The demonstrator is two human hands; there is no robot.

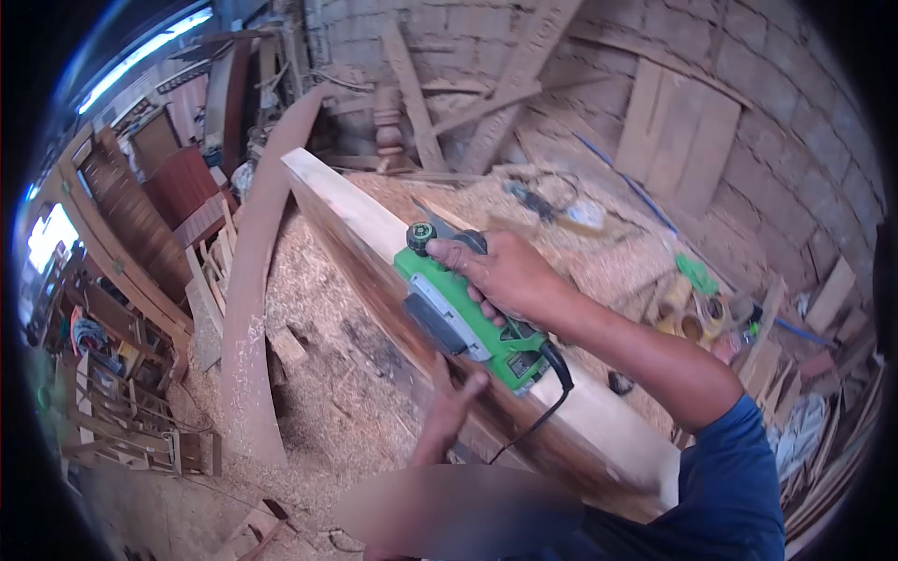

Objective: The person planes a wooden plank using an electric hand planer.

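A green electric planer (472, 323) rests on the pale upper face of a long thick wooden board (589, 421). My right hand (496, 271) is closed over the planer's top, beside its round black knob. My left hand (452, 402) is below the planer, at the board's darker side face, with thumb and fingers apart. Whether its fingertips press on the wood is hard to tell. A black power cord (561, 374) curves from the planer's rear end down across the board.
A curved plank (257, 280) stands left of the board. Wood shavings (327, 318) cover the floor. Yellow containers (687, 318) and another corded tool (528, 198) lie to the right. Wooden frames (140, 411) crowd the left, and planks lean on the block wall (795, 122).
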